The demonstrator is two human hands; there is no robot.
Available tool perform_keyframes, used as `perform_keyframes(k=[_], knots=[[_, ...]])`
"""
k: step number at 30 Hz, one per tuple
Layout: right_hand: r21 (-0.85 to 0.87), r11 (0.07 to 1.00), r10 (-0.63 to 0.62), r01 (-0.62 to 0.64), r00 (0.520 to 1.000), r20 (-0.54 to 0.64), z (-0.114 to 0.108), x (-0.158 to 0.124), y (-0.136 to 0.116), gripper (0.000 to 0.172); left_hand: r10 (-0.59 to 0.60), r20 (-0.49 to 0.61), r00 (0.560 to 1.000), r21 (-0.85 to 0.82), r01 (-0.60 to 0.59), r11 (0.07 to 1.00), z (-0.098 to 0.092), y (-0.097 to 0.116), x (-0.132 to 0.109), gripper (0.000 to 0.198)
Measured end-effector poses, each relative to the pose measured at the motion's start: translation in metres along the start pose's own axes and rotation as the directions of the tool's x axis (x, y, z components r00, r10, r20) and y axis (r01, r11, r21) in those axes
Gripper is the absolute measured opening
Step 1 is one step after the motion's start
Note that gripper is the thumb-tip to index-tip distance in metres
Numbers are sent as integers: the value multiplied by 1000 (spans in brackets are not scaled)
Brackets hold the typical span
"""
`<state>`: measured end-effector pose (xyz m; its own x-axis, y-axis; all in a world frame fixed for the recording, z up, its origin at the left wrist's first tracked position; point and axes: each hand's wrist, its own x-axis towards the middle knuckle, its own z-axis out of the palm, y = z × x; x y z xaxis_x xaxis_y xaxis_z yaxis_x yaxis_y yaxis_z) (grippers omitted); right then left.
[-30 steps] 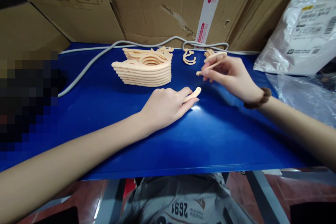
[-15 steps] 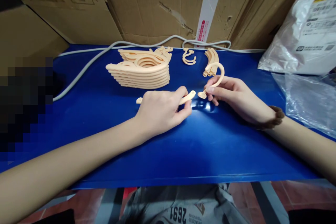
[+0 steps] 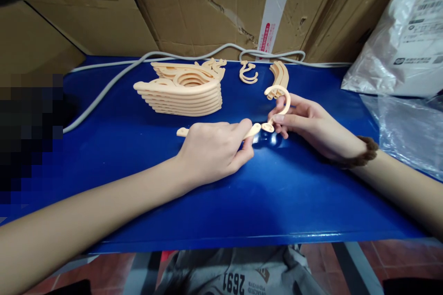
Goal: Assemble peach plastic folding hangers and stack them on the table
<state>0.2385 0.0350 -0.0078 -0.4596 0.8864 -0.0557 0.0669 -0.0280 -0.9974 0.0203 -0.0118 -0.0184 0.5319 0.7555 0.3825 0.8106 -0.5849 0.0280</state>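
My left hand (image 3: 216,150) is closed around a cream plastic hanger arm (image 3: 254,132); both rounded ends stick out and the middle is hidden under my fingers. Between thumb and fingers, my right hand (image 3: 299,117) pinches a cream hanger hook (image 3: 285,101), its curve upward and its round base (image 3: 267,127) downward. That base sits right beside the arm's right end; whether they touch I cannot tell. Behind my left hand lies a stack of cream folding hanger pieces (image 3: 180,94). Farther back are loose hooks (image 3: 248,73) and several curved arm pieces (image 3: 279,76).
The blue table (image 3: 221,212) has its front edge near my body. A grey cable (image 3: 114,80) runs along the back, before cardboard boxes (image 3: 194,9). At the right are a white plastic parcel (image 3: 391,50) and a clear plastic bag (image 3: 404,129).
The hanger arm in my left hand has turned slightly and moved right, closer to the hook's base. The hook has tilted a little left in my right hand. The view has shifted slightly.
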Motion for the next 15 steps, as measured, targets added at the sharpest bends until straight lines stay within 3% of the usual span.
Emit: perform_keyframes(k=[9, 15], knots=[[174, 984, 40, -34, 999, -28, -6, 3, 1, 28, 17, -26, 1000, -40, -19, 999, 1, 1, -2, 22], [191, 981, 35, -35, 999, 3, -4, 3, 2, 27, 72, -42, 997, -56, -74, 996, 5, -4, -2, 24]])
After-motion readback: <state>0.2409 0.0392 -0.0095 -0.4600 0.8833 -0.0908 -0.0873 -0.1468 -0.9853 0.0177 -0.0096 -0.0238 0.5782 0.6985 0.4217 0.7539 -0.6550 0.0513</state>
